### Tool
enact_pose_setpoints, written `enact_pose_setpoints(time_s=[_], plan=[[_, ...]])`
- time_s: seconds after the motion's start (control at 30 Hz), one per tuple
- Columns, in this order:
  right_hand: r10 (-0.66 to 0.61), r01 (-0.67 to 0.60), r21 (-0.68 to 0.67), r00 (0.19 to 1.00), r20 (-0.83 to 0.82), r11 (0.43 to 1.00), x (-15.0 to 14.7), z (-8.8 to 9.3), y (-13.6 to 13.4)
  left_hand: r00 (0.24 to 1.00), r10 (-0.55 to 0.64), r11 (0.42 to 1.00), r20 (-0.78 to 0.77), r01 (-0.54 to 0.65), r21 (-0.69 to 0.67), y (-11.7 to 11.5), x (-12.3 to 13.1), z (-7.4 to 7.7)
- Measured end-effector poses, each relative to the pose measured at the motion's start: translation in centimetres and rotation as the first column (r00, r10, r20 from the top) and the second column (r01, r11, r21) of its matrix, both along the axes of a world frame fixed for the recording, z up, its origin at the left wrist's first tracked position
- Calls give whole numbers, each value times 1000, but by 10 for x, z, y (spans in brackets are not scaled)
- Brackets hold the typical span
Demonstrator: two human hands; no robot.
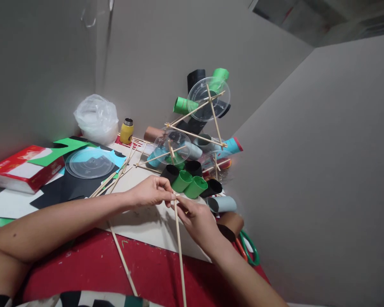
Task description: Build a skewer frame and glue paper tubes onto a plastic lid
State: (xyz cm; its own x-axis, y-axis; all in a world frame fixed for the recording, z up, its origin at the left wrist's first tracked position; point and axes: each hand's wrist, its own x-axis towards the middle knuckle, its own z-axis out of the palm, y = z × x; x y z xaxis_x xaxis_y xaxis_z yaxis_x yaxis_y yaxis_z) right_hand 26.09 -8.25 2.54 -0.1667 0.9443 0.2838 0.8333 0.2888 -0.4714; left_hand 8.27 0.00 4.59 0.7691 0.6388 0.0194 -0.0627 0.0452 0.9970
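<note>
My left hand (pixel 151 192) and my right hand (pixel 196 219) meet over a white board (pixel 141 221), both pinching the top end of a thin wooden stick (pixel 179 251) that runs down toward me. Just beyond my fingers lie green paper tubes (pixel 189 184) and black paper tubes (pixel 193 168). Behind them stands a frame of wooden sticks (pixel 195 136) carrying clear plastic lids (pixel 209 98) and more coloured tubes.
A second loose stick (pixel 123 260) lies on the red table (pixel 92 264). A clear lid (pixel 90 163) rests on black and green paper at left, by a red box (pixel 24 167). A plastic bag (pixel 96 117), a yellow bottle (pixel 126 131) and green-handled scissors (pixel 251 249) are nearby.
</note>
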Motion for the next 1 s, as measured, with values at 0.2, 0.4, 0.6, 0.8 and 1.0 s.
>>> enact_pose_setpoints(time_s=[0.2, 0.4, 0.6, 0.8, 1.0], plan=[[-72, 44, 292, 994, 85, 955, 7, -20, -13, 1000, -17, 999, 20, 18, -51, 1, -1, 1], [20, -97, 483, 986, 163, 870, 22, -27, -6, 996, -71, 994, 50, 75, -76, 1, -3, 2], [10, -156, 692, 978, 210, 705, 20, -33, 5, 991, -101, 992, 89, 107, -63, 1, -4, -1], [19, -84, 554, 992, 123, 828, 7, -27, -9, 990, -108, 993, 88, 112, -47, 1, -3, -6], [-61, 122, 399, 985, -162, 909, -3, -15, -10, 991, -115, 992, 73, 118, -41, -3, -2, -4]])
